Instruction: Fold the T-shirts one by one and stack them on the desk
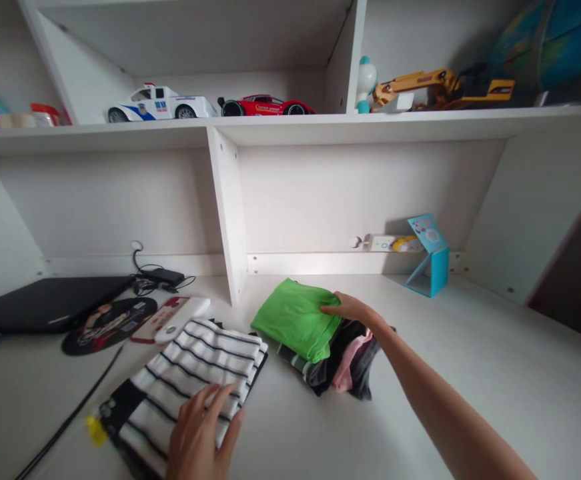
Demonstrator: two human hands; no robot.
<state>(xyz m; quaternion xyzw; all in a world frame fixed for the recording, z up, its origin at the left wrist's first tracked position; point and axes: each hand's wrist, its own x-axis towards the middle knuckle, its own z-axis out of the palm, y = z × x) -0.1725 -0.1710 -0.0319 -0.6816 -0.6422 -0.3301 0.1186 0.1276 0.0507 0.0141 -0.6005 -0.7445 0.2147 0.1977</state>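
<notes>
The left hand (203,430) lies loosely spread on striped cloth (205,360); apart from it, the right hand (351,308) touches green cloth (295,317), its grip unclear. Below that hand sit dark clothes (330,370). Both cloths look light and soft, probably best held by folded edges.

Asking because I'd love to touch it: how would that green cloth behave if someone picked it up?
The green cloth would probably be floppy, since soft creases and a drooping edge show. It looks fairly light for its size, being folded fabric. Lifted only by the side where the right hand touches it, it might sag or partly unfold.
</notes>
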